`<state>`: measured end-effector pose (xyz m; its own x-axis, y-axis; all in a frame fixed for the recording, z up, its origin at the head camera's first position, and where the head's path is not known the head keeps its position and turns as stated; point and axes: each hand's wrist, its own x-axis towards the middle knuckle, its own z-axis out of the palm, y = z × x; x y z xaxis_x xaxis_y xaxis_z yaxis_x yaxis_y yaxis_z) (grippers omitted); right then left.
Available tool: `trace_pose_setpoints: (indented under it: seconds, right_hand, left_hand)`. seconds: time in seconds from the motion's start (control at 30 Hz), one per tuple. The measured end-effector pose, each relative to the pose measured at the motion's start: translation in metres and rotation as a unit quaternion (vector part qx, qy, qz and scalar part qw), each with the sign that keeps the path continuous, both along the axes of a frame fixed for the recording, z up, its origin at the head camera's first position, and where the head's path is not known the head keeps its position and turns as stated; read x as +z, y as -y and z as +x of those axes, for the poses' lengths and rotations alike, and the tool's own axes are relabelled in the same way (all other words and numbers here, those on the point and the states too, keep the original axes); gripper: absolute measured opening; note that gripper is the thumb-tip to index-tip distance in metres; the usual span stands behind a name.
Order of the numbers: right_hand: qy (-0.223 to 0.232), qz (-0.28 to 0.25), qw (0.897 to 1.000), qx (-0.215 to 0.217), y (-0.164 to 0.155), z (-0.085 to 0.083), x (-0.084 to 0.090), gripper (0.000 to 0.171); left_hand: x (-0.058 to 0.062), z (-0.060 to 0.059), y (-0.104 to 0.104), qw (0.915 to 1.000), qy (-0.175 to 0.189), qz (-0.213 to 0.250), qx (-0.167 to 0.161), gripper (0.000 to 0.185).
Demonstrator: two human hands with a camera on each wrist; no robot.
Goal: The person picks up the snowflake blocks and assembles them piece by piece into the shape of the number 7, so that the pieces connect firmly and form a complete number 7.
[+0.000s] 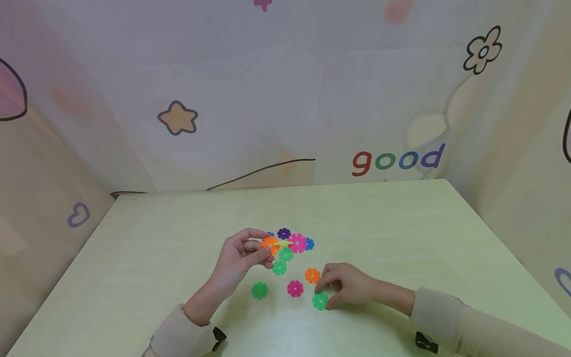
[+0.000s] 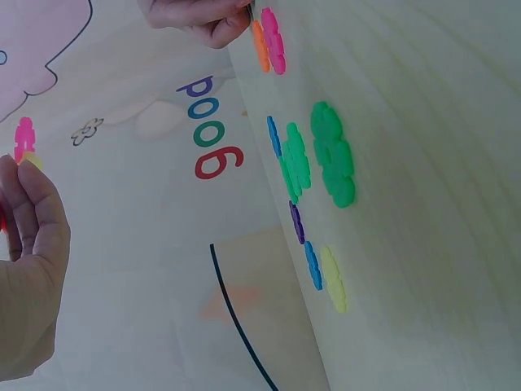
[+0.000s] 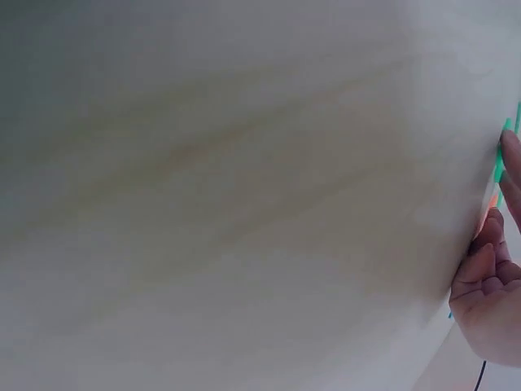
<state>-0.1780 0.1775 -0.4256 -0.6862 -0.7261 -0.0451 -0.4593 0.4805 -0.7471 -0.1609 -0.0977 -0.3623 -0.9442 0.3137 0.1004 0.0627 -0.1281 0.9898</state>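
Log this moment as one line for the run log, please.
left hand: holds joined snowflake pieces above table | right hand: fingers on green piece | loose pieces between hands

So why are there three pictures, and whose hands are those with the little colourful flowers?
They belong to one person wearing three cameras. The big picture comes from a camera on the head, looking down at a pale green table. The other two come from wrist cameras, so they look sideways and odd. The left hand holds up a small bunch of joined flower discs, orange, yellow and pink. The right hand rests on the table, fingertips pinching a green disc, beside an orange disc. More loose discs lie nearby, like a pink disc.
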Motion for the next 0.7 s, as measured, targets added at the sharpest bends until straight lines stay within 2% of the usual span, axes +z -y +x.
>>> trace_pose_setpoints:
  seconds: [0.17, 0.27, 0.53, 0.7]
  right_hand:
    - [-0.003, 0.022, 1.000, -0.008, 0.001, 0.001, 0.002, 0.022]
    - [0.012, 0.027, 0.999, -0.019, 0.002, 0.001, 0.005, 0.020]
    - [0.089, -0.022, 0.995, -0.039, -0.002, 0.002, 0.011, 0.007]
    - [0.116, -0.050, 0.991, -0.037, -0.005, 0.002, 0.015, 0.015]
  left_hand:
    - [0.000, 0.000, 0.000, 1.0000, 0.003, -0.005, 0.003, 0.031]
    - [0.000, 0.000, 0.001, 1.0000, 0.006, -0.005, 0.004, 0.031]
    - [0.000, -0.001, 0.004, 1.0000, -0.007, -0.006, 0.003, 0.031]
    - [0.000, -0.002, 0.004, 0.9999, -0.008, -0.010, 0.007, 0.030]
